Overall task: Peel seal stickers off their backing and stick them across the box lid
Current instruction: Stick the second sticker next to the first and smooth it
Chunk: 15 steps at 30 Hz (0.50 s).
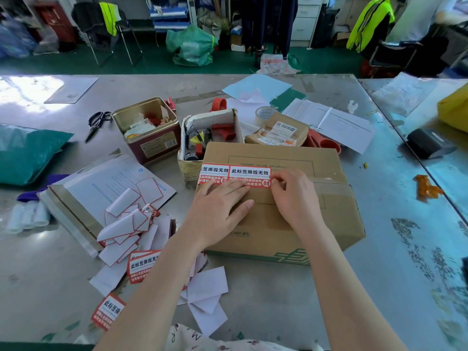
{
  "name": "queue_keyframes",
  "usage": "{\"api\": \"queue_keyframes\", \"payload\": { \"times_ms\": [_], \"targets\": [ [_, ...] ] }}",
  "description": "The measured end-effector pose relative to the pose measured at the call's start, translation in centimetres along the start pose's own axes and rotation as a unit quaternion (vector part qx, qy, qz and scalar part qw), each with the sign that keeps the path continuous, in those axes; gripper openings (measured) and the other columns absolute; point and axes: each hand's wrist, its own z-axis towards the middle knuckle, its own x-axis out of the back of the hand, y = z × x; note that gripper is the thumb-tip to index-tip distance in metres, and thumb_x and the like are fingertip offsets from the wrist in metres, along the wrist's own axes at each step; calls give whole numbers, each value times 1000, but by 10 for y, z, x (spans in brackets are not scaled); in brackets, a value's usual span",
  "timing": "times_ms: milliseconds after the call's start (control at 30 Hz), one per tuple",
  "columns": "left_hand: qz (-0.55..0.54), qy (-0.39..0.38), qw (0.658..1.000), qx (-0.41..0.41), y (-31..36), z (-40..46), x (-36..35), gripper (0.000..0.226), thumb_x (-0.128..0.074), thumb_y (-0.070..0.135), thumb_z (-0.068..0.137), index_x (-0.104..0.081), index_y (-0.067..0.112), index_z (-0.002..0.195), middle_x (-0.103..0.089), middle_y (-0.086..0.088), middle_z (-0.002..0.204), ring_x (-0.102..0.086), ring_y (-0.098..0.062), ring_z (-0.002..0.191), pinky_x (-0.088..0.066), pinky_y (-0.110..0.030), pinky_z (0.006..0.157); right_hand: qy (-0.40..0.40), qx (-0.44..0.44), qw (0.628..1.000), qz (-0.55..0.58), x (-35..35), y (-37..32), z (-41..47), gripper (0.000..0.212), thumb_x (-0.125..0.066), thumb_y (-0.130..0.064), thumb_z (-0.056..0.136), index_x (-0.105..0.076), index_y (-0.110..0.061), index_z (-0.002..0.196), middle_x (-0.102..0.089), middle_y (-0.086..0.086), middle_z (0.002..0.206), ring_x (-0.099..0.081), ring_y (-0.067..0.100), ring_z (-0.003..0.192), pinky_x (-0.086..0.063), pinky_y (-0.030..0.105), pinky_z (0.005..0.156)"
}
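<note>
A brown cardboard box point(329, 214) lies in front of me with its taped lid seam running left to right. Two red-and-white seal stickers sit side by side across that seam: one at the left edge point(214, 171) and a second point(249, 172) to its right. My left hand point(217, 211) lies flat on the lid, fingers spread, its fingertips on the second sticker's lower edge. My right hand point(295, 196) presses fingertips onto that sticker's right end. Unpeeled stickers point(141, 266) and empty white backings point(126, 224) are piled left of the box.
Behind the box stand a red tin point(154, 145), a small carton of tools point(192, 163), a labelled parcel point(278, 134) and a tape roll point(264, 114). Scissors point(97, 124) and a teal mailer bag point(27, 153) lie at left. Papers point(336, 125) are at right.
</note>
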Motion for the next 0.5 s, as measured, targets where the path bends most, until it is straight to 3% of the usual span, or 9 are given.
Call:
{"api": "queue_keyframes", "payload": {
  "times_ms": [100,267,400,500],
  "targets": [
    [2,2,1000,7,-7,-6,4,61,-14,59,90,-41,30,136,-34,15,149,-20,2,138,-3,-30,114,9,31,999,-20,-10,-8,-5,22,-49,-14,91,-65,-9,106,-63,7,107,-54,25,100,-39,31,85],
    [0,-3,1000,4,-18,-14,10,53,-21,52,94,-41,29,137,-34,13,149,-22,-1,139,-3,-30,114,-2,52,998,-31,-24,-24,-11,21,-50,-12,89,-67,-9,101,-67,8,105,-55,26,100,-42,34,85],
    [5,10,1000,3,-29,-24,15,54,-21,52,93,-44,28,135,-39,11,147,-27,-4,137,-7,-34,114,-25,66,997,-10,-28,-40,-18,21,-49,-11,90,-67,-9,101,-66,7,103,-55,24,99,-36,25,81],
    [2,37,999,-2,-36,-29,19,44,-30,47,95,-44,30,133,-46,11,141,-35,-6,132,-14,-35,112,-43,71,996,10,-27,-52,-24,22,-48,-12,91,-67,-8,102,-67,7,104,-56,21,99,-38,25,82]
  ]
}}
